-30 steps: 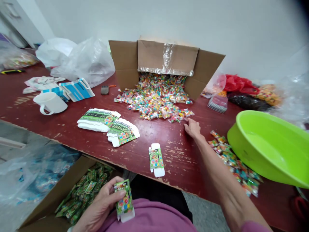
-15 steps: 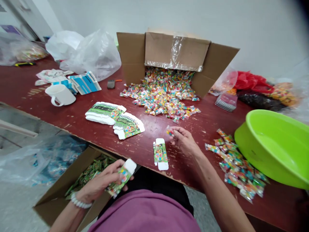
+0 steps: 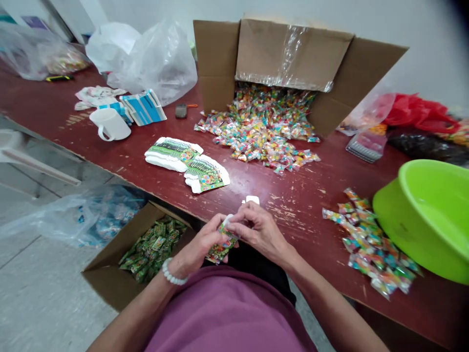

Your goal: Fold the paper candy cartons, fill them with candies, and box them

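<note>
My left hand [image 3: 205, 244] is closed around a small green printed candy box [image 3: 220, 249], held over the table's front edge. The fingers of my right hand [image 3: 258, 227] pinch the white flap at the box's upper end. No candy packet shows in the right fingers now; whether one is inside the box is hidden. Just behind my right hand, the white tab of another flat carton [image 3: 252, 199] lies on the table, the rest covered by the hand. Farther left, two fanned stacks of flat green cartons [image 3: 207, 173] rest on the table.
Wrapped candies [image 3: 260, 132] spill from a tipped cardboard box [image 3: 289, 54]. More packets [image 3: 373, 249] lie beside a green basin [image 3: 403, 220] at right. A floor carton [image 3: 106, 278] holds filled green boxes. A white mug [image 3: 113, 124] and plastic bags [image 3: 161, 63] stand at back left.
My right hand has moved left and down from above the table to the box's flap, bringing the candy packet out of sight. My left hand has lifted the box slightly rightward. The view has shifted.
</note>
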Motion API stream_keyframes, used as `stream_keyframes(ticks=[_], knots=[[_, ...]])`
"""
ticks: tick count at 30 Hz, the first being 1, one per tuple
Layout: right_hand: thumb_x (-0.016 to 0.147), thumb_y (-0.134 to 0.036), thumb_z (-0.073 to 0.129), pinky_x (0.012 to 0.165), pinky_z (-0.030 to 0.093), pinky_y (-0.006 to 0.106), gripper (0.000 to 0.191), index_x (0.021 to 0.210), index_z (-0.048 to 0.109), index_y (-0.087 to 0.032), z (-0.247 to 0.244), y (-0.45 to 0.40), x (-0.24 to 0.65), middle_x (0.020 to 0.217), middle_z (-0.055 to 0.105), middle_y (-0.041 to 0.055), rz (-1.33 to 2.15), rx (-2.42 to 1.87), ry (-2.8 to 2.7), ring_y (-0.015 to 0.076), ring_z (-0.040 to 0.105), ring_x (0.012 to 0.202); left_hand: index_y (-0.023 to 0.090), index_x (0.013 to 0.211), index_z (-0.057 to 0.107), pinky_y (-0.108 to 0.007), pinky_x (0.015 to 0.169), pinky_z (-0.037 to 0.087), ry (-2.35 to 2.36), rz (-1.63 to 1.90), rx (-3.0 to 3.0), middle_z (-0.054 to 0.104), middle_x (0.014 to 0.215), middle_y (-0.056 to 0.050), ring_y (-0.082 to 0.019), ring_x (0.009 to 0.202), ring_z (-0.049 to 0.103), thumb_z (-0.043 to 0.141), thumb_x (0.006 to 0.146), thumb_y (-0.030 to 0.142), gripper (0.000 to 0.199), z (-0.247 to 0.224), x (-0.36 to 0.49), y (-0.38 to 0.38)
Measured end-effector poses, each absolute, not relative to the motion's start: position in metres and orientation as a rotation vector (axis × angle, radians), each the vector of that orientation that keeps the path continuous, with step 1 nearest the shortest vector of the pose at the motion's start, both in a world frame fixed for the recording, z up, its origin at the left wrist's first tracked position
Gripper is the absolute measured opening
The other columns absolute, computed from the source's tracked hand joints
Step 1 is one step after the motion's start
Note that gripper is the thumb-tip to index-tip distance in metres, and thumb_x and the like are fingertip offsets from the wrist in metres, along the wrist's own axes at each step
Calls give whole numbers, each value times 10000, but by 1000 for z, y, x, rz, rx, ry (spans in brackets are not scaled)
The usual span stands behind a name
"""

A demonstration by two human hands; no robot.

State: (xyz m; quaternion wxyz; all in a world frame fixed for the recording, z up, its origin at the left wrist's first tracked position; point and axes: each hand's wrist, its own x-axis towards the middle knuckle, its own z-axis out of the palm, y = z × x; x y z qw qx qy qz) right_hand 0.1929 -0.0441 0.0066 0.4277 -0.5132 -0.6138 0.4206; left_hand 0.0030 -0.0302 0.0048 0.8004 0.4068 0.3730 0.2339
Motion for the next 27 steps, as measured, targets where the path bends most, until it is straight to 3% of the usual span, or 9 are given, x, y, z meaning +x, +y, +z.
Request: stream_keyframes(ticks=[3, 6, 9, 13, 17, 19, 23, 27], knots=[[920, -412, 622, 751, 489, 304, 270, 774, 728, -211, 10, -43, 192, 839, 598, 29, 1221, -1186, -1489, 165, 585, 809, 201, 1054, 630, -255, 495, 503, 832, 569, 767, 675, 794, -41, -166, 591, 614, 513, 918, 491, 341, -2, 6, -32], [890, -433, 644, 634, 491, 277, 235, 871, 701, -206, 3, -42, 191, 819, 614, 21, 1411, -1191, -1265, 152, 583, 711, 170, 1051, 651, -269, 475, 502, 895, 581, 706, 692, 766, -62, -163, 521, 604, 474, 918, 582, 468, -5, 8, -34], [823, -346, 705, 600, 486, 263, 258, 1040, 659, -213, -4, -42, 185, 854, 626, 10, 1329, -1290, -1260, 135, 566, 670, 174, 1079, 654, -259, 476, 519, 902, 602, 752, 701, 873, -70, -169, 594, 636, 539, 903, 539, 422, -5, 10, -35], [794, -223, 690, 739, 515, 296, 284, 1077, 655, -228, 0, -43, 176, 1000, 621, 38, 1015, -1340, -1526, 181, 593, 894, 185, 1104, 655, -215, 479, 519, 872, 652, 817, 691, 959, -62, -183, 733, 666, 610, 884, 440, 340, -2, 13, -35], [840, -372, 676, 543, 484, 249, 288, 1086, 616, -236, 7, -40, 177, 900, 623, 16, 1410, -1193, -1225, 138, 584, 675, 173, 1122, 620, -244, 433, 516, 835, 684, 687, 677, 775, -35, -159, 551, 623, 626, 852, 446, 384, 2, 14, -33], [830, -435, 701, 523, 467, 230, 337, 1079, 603, -230, 7, -39, 179, 835, 629, -6, 1636, -1072, -989, 109, 573, 596, 155, 1081, 619, -248, 418, 509, 829, 712, 631, 674, 720, -35, -156, 498, 610, 643, 827, 456, 394, 3, 14, -32], [726, -410, 823, 561, 474, 208, 403, 1024, 649, -202, 4, -40, 179, 739, 634, -33, 1746, -1009, -881, 82, 560, 577, 135, 1038, 615, -247, 404, 513, 869, 762, 592, 681, 689, -40, -150, 462, 603, 671, 806, 444, 390, 0, 16, -32], [654, -336, 883, 491, 448, 173, 409, 983, 690, -189, -2, -37, 174, 761, 666, -30, 1778, -997, -808, 54, 531, 513, 134, 1088, 597, -251, 390, 517, 852, 759, 548, 672, 675, -28, -150, 449, 599, 678, 809, 436, 419, -2, 19, -33]])
